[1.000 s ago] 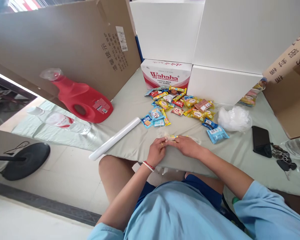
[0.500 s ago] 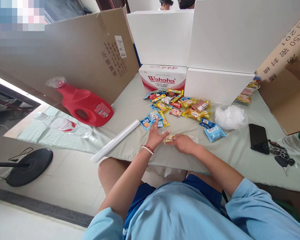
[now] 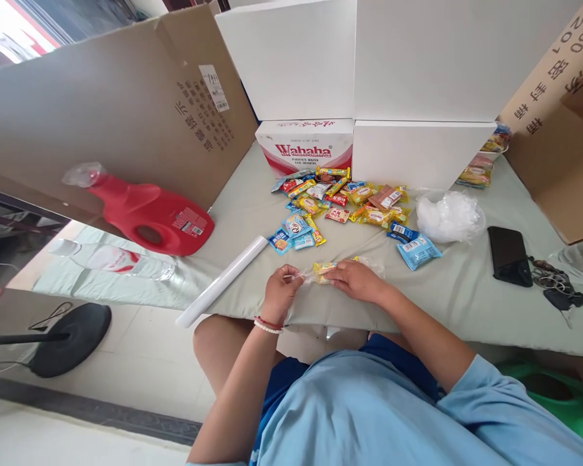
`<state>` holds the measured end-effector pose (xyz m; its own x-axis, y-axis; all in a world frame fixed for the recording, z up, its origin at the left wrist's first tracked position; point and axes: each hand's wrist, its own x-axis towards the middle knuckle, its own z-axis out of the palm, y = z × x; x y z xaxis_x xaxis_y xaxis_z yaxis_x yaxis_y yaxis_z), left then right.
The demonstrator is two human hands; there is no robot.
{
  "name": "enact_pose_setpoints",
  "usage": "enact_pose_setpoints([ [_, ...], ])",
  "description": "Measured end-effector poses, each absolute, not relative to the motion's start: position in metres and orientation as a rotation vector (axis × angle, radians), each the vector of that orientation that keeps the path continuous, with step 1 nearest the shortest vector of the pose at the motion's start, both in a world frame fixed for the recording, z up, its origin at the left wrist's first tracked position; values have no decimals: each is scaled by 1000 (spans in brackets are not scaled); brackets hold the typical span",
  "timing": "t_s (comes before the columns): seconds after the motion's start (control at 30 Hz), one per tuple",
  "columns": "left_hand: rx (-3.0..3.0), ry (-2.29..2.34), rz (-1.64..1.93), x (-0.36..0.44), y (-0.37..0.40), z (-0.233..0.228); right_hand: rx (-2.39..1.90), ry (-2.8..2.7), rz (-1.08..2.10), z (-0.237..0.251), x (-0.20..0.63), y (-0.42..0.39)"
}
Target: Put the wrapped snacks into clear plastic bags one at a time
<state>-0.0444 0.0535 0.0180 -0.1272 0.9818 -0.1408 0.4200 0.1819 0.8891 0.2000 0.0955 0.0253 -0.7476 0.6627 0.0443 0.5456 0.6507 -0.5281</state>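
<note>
A clear plastic bag (image 3: 309, 275) lies near the table's front edge, with yellow-wrapped snacks (image 3: 322, 270) inside it. My left hand (image 3: 280, 294) pinches the bag's left end between thumb and fingers. On the other side, my right hand (image 3: 357, 281) is curled over the bag and its snacks, gripping them; its fingertips are partly hidden. Just beyond my hands are light-blue snack packets (image 3: 297, 225) and a yellow packet (image 3: 315, 230). Farther back is a pile of mixed wrapped snacks (image 3: 337, 197), with a blue packet (image 3: 419, 251) at its right.
A white roll (image 3: 223, 281), a red jug (image 3: 158, 217) and a water bottle (image 3: 114, 259) lie at left. At right are bunched clear plastic bags (image 3: 449, 217), a black phone (image 3: 510, 255) and keys (image 3: 556, 285). White boxes (image 3: 422, 155) and a Wahaha carton (image 3: 304, 147) stand behind.
My left hand has moved left and closed from spread fingers onto the bag's end. The right hand stays on the bag. The camera view has shifted slightly.
</note>
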Motion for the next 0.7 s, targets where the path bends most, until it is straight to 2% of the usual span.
enact_pose_setpoints([
  [0.2, 1891, 1619, 840, 28, 49, 25, -1113, -2567, 638, 14, 197, 86],
  [0.37, 2283, 1745, 410, 49, 33, 18, -988, -2314, 791, 21, 227, 72],
  [0.5, 2403, 1824, 157, 55, 22, 15, -1527, -1911, 488, 19, 253, 75],
  [0.57, 2412, 1852, 113, 58, 21, 14, -1732, -1919, 365, 12, 262, 77],
  [0.7, 2419, 1842, 98, 57, 24, 11, -1772, -2058, 378, 2, 276, 73],
])
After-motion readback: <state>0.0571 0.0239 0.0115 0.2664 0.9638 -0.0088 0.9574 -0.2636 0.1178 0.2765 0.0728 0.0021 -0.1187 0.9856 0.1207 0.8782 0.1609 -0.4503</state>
